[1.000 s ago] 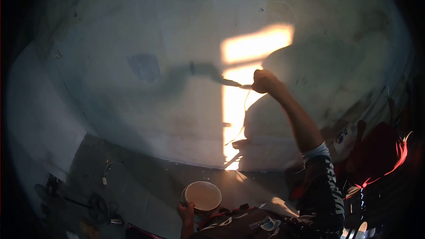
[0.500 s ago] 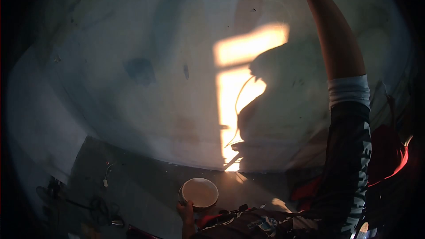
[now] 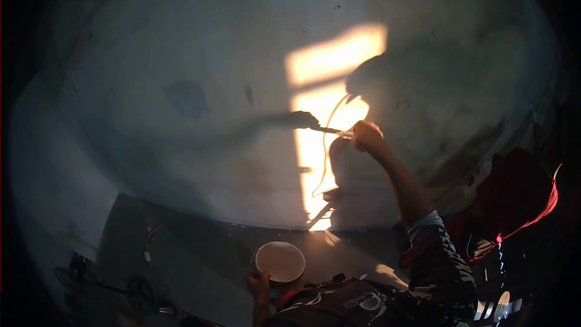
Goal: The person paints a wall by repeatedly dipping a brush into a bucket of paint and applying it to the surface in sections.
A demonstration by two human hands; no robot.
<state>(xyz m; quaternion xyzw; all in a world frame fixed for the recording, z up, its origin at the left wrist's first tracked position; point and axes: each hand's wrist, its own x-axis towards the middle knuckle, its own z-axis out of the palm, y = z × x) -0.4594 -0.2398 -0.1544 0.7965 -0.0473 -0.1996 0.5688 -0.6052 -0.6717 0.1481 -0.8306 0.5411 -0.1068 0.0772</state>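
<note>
My left hand [image 3: 259,284] grips the near left rim of a round pale bucket [image 3: 279,261], held low in front of my body. Its inside looks light and smooth. Across the wall [image 3: 230,72], my right hand [image 3: 367,137] is closed around what looks like a paintbrush [image 3: 346,135], pointed left with its tip at the wall surface. The brush overlaps the bright sunlit patch [image 3: 311,145], where a dark shadow of hand and brush meets it from the left.
A person in red [image 3: 517,194] is close by my right arm. On the floor [image 3: 200,254] at lower left lie dark cables [image 3: 140,290] and a small white tag-like piece [image 3: 147,255]. Small dark marks dot the upper wall.
My right arm has come down from above the frame to mid-wall, bringing the brush into view. The bucket and left hand have shifted slightly right. More of the person at right shows.
</note>
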